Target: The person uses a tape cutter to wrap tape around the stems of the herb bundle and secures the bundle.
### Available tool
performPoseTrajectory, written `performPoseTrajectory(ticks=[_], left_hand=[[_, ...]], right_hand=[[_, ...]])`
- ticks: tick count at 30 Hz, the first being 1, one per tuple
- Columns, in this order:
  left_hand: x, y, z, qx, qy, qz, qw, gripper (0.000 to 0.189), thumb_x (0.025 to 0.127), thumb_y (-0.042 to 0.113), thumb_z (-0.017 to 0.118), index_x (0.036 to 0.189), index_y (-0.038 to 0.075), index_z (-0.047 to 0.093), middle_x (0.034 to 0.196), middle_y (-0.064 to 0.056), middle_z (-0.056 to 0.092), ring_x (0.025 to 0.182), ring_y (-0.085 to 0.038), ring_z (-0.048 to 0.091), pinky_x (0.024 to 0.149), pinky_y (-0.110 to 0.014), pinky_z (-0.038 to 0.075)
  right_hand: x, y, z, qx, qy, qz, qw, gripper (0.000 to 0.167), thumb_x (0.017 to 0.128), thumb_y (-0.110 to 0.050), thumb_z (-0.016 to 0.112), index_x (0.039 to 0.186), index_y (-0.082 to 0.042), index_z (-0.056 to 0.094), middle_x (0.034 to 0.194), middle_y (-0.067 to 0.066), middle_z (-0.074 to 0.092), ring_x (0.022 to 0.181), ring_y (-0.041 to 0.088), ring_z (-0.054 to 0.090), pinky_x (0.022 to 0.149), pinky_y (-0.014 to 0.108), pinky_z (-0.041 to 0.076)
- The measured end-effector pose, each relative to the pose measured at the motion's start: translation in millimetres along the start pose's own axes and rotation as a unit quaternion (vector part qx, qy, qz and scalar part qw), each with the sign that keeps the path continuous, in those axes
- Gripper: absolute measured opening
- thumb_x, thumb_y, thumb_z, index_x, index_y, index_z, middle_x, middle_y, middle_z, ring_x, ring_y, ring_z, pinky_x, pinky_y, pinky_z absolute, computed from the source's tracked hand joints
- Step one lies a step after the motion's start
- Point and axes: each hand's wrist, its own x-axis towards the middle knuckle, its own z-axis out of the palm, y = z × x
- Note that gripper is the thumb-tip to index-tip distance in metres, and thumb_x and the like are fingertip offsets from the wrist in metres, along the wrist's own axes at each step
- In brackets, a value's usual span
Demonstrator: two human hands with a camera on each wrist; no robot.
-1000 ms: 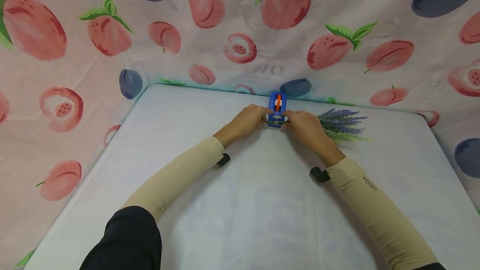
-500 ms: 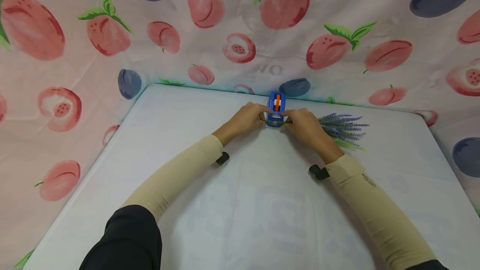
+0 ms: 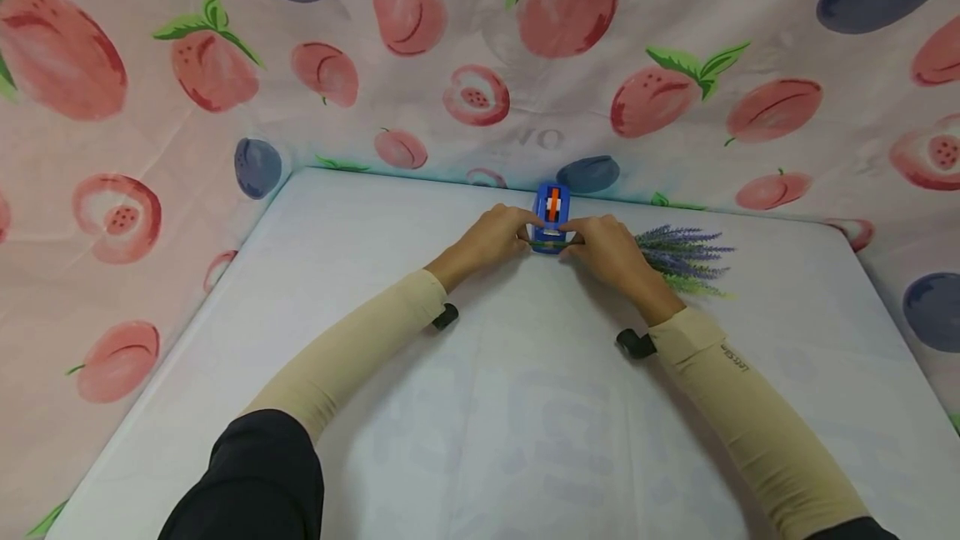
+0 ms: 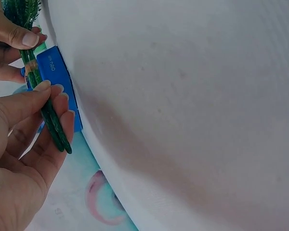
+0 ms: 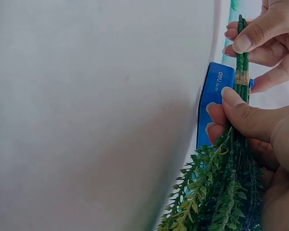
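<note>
A bunch of artificial lavender (image 3: 686, 252) lies crosswise between both hands, its purple heads out to the right. My left hand (image 3: 491, 237) pinches the bare green stem ends (image 4: 58, 126) between thumb and fingers. Closer to the flower heads, my right hand (image 3: 611, 255) grips the stems with its thumb on top. Between the hands, a tan band of tape (image 5: 241, 78) wraps the stems. Just behind them stands a blue tape dispenser (image 3: 552, 202) with an orange and white middle; the stems overlap its near end in the head view.
The white table (image 3: 480, 407) runs back to a wall cloth (image 3: 555, 98) printed with peaches and dark plums. The dispenser stands at the table's far edge. Another cloth-covered wall (image 3: 172, 273) borders the left side.
The lavender heads have turned slightly, with the purple spikes spreading a little differently and lower. Both hands stay in almost the same place, still holding the stems. The dispenser has not moved.
</note>
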Motion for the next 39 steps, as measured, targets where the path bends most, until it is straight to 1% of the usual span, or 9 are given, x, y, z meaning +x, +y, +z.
performPoseTrajectory(ticks=[6,11,17,22,25,29,32,36,39], left_hand=[[0.7,0.5,0.8,0.002,0.001,-0.005,1.0,0.041,0.093,-0.002,0.069,0.133,0.007,0.067,0.104,-0.007,0.076,0.094,-0.015,0.071,0.087,-0.03,0.056],[0.1,0.7,3.4,-0.008,-0.008,-0.016,0.9998,0.045,0.093,0.0,0.071,0.137,0.008,0.064,0.104,-0.008,0.076,0.093,-0.015,0.071,0.086,-0.03,0.057],[-5.2,-1.3,4.8,-0.007,-0.01,-0.033,0.9994,0.053,0.091,0.003,0.074,0.141,0.009,0.058,0.099,-0.006,0.076,0.09,-0.014,0.07,0.085,-0.03,0.056],[-11.5,-3.0,3.6,-0.017,-0.01,-0.041,0.999,0.05,0.09,0.003,0.076,0.137,0.006,0.06,0.097,-0.006,0.075,0.091,-0.015,0.068,0.087,-0.032,0.055],[-15.7,-4.2,3.2,-0.012,-0.011,-0.043,0.9989,0.046,0.089,0.002,0.076,0.133,0.004,0.062,0.097,-0.006,0.073,0.092,-0.016,0.066,0.088,-0.033,0.054],[-21.3,-5.6,3.1,0.01,-0.017,-0.041,0.999,0.046,0.089,0.003,0.077,0.132,0.004,0.064,0.094,-0.006,0.072,0.089,-0.017,0.065,0.088,-0.034,0.054],[-24.1,-4.8,2.7,0.021,-0.024,-0.037,0.9988,0.046,0.089,0.002,0.077,0.133,0.004,0.063,0.093,-0.006,0.072,0.089,-0.018,0.065,0.087,-0.035,0.054],[-25.3,-2.9,1.8,0.025,-0.04,-0.04,0.9981,0.048,0.09,0.001,0.075,0.136,0.004,0.061,0.094,-0.007,0.07,0.091,-0.019,0.063,0.089,-0.035,0.053],[-25.2,-2.1,1.4,0.024,-0.052,-0.047,0.9973,0.049,0.091,0.002,0.074,0.138,0.004,0.06,0.095,-0.007,0.068,0.093,-0.02,0.061,0.09,-0.035,0.052]], right_hand=[[-1.2,1.4,1.1,0.008,0.0,0.01,0.9999,0.042,0.089,-0.01,0.078,0.128,0.001,0.068,0.099,0.02,0.076,0.088,0.031,0.075,0.075,0.046,0.059],[-2.5,2.3,2.4,0.018,-0.003,0.018,0.9997,0.043,0.089,-0.01,0.078,0.13,-0.003,0.067,0.094,0.016,0.077,0.083,0.028,0.074,0.073,0.045,0.059],[-4.8,1.9,3.7,0.022,-0.032,0.036,0.9986,0.047,0.09,-0.017,0.079,0.131,-0.004,0.062,0.099,0.014,0.076,0.088,0.028,0.073,0.076,0.046,0.058],[-8.5,0.5,-1.0,-0.067,-0.057,0.046,0.995,0.042,0.085,-0.033,0.084,0.115,-0.006,0.07,0.105,0.01,0.071,0.092,0.026,0.068,0.079,0.047,0.056],[-11.6,1.3,-3.0,-0.114,-0.068,0.038,0.9905,0.037,0.086,-0.035,0.083,0.11,-0.009,0.075,0.106,0.009,0.072,0.094,0.026,0.067,0.081,0.048,0.056],[-15.3,1.1,-3.9,-0.116,-0.075,0.024,0.9901,0.033,0.088,-0.032,0.081,0.111,-0.009,0.076,0.109,0.009,0.074,0.099,0.027,0.068,0.084,0.051,0.056],[-17.5,-0.3,-5.1,-0.119,-0.074,0.011,0.99,0.033,0.088,-0.032,0.081,0.11,-0.009,0.077,0.107,0.008,0.074,0.096,0.027,0.068,0.082,0.05,0.056],[-18.2,-0.9,-6.6,-0.143,-0.068,-0.014,0.9873,0.039,0.085,-0.036,0.083,0.111,-0.008,0.077,0.103,0.007,0.072,0.09,0.025,0.067,0.079,0.047,0.056],[-17.8,-0.2,-7.6,-0.16,-0.064,-0.031,0.9846,0.044,0.083,-0.04,0.084,0.111,-0.008,0.077,0.102,0.007,0.072,0.09,0.026,0.067,0.082,0.047,0.055]])
